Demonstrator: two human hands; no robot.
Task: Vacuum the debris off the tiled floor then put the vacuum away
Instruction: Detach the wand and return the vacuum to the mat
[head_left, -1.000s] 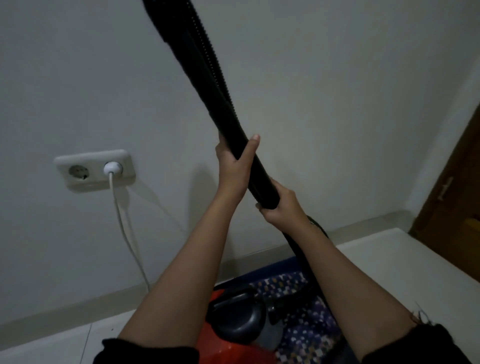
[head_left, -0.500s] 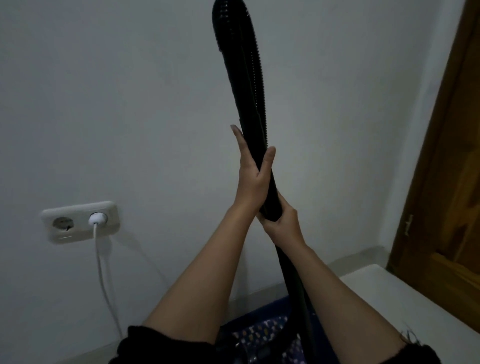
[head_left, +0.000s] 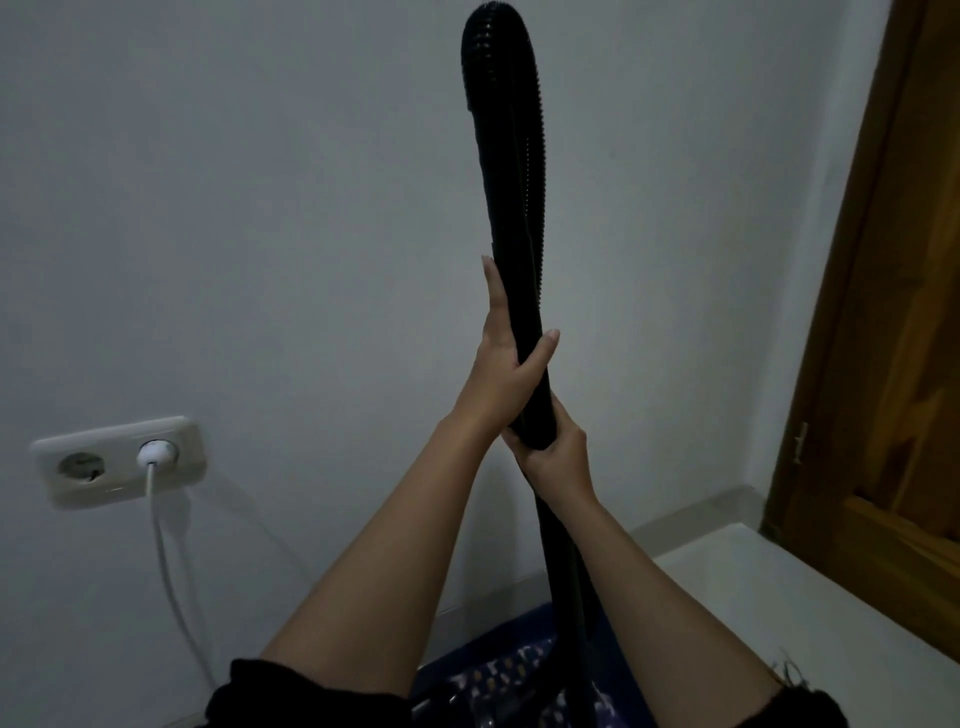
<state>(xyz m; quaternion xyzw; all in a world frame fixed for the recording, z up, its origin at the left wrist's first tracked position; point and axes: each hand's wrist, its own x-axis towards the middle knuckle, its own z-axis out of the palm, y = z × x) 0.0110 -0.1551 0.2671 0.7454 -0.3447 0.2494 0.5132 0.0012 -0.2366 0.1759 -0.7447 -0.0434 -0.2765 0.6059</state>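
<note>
A black ribbed vacuum hose (head_left: 511, 171), folded double into a loop at the top, stands nearly upright in front of the wall. My left hand (head_left: 506, 364) wraps the doubled hose from the left, fingers stretched up along it and thumb across the front. Just below, my right hand (head_left: 553, 452) grips the hose's lower end, where one strand runs down between my forearms. The vacuum body is hidden below the frame; only a dark patterned surface (head_left: 519, 675) shows at the bottom edge.
A white double wall socket (head_left: 78, 465) sits low at the left, with a white plug (head_left: 156, 452) and cord (head_left: 171, 571) hanging down. A wooden door (head_left: 893, 338) fills the right edge. Pale floor tile (head_left: 779, 597) lies at the lower right along a skirting board.
The hose has swung from leaning left to nearly upright, and its looped top is now in view. My left hand's fingers have stretched up along it. The view has tilted up, hiding the vacuum body.
</note>
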